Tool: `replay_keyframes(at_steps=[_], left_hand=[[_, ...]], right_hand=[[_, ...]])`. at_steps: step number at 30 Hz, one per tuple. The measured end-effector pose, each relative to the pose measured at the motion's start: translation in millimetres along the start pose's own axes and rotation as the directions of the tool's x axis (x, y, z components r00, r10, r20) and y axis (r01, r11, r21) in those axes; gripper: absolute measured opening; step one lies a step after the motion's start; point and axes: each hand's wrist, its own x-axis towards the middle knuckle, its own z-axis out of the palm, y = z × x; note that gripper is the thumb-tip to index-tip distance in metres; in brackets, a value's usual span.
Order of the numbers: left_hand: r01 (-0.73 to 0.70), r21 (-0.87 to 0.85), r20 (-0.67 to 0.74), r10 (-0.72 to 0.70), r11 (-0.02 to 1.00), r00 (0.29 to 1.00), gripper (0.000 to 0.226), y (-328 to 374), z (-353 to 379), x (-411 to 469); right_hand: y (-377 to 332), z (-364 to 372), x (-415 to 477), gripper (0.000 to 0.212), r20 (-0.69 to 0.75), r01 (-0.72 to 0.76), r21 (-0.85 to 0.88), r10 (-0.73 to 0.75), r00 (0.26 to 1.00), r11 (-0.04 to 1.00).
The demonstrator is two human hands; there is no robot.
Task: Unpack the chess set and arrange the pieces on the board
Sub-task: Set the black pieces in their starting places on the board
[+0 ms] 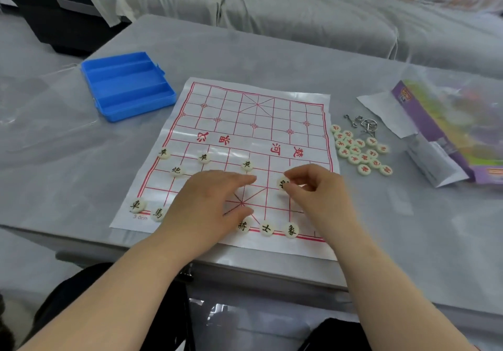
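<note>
Xiangqi board sheet (pixel 245 132): white with a red grid, lying flat on the grey bench (pixel 245 51), its near border just inside the bench's near edge.

Black-lettered pieces on the sheet, 9 standing free:
- 車 piece (pixel 137 205) at the sheet's near-left corner, with the 馬 piece (pixel 158 213) just beside it on the right.
- 炮 piece (pixel 176 171) farther in on the left side.
- 3 卒 pieces in a row below the river text: (pixel 163 153), (pixel 203 157), (pixel 247 164).
- 將 piece (pixel 243 225), 士 piece (pixel 266 228) and 象 piece (pixel 291 230) side by side along the near border. The 將 is partly under the left thumb.

Left hand (pixel 215 201): palm down over the near-middle of the sheet, fingers straight and spread, gripping nothing. I cannot tell whether it presses on the sheet.

Right hand (pixel 318 190): fingers curled, thumb and fingertips pinching 1 black-lettered piece (pixel 282 183) over the right half of the near side. Its character is partly covered. Whether it touches the sheet is unclear.

Red-lettered pieces (pixel 359 149): loose cluster on the bench just off the sheet's right border.

Other items:
- Blue plastic case (pixel 128 86), open, divided into long channels, toward the bench's far-left.
- Small metal rings (pixel 363 123) just beyond the red cluster.
- Purple package (pixel 449 122) in clear wrap near the bench's right edge.
</note>
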Motion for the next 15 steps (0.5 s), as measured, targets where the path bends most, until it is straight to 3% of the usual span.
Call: replay_keyframes(at_steps=[5,11,15], left_hand=[[-0.066,0.047,0.093,0.062,0.997,0.994,0.042,-2,11,1],[-0.072,0.036,0.089,0.069,0.997,0.994,0.039,-2,13,3],[-0.089,0.041,0.083,0.086,0.995,0.993,0.039,-3,15,4]], right_hand=[[27,-25,7,0.008,-0.07,-0.083,-0.232,0.069,0.995,0.969],[32,-30,3,0.021,-0.068,0.045,-0.551,-0.098,0.993,0.833],[37,-35,0,0.03,0.012,0.126,-0.591,-0.148,0.989,0.797]])
